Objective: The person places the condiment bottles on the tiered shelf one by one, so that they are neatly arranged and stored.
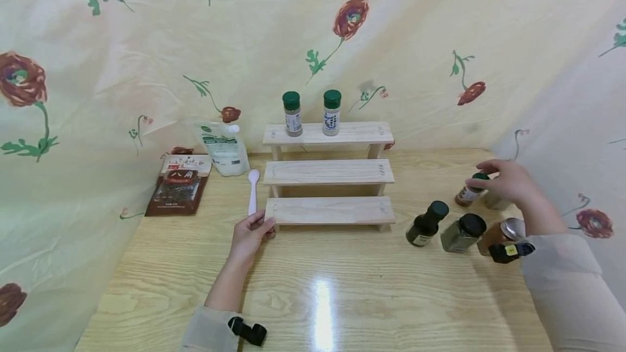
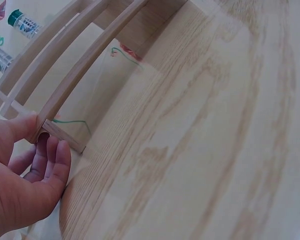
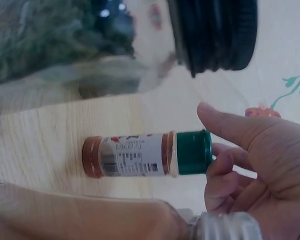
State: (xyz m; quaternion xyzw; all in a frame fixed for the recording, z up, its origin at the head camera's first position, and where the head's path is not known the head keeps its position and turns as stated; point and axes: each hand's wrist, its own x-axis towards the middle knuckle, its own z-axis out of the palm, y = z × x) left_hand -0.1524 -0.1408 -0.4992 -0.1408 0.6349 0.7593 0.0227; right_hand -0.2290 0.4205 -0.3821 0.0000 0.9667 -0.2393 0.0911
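My left hand (image 1: 251, 237) grips the left end of the lowest step of a three-step wooden rack (image 1: 330, 211); the left wrist view shows its thumb on top and curled fingers underneath. At the right, my right hand (image 1: 511, 181) is around the green cap of a spice bottle (image 3: 135, 156) with reddish-brown contents. In the right wrist view the thumb stands apart from the cap, with several bent fingers close to its end. Two green-capped spice bottles, one at left (image 1: 292, 115) and one at right (image 1: 331, 114), stand on the top step.
Near my right hand stand a dark bottle (image 1: 426, 224), a black-lidded jar of green herbs (image 1: 459, 235) and a brown-filled jar (image 1: 494, 235). Left of the rack are a white spoon (image 1: 252, 192), a white spouted pouch (image 1: 225, 148) and a brown packet (image 1: 178, 186). Flowered cloth (image 1: 411, 42) hangs behind.
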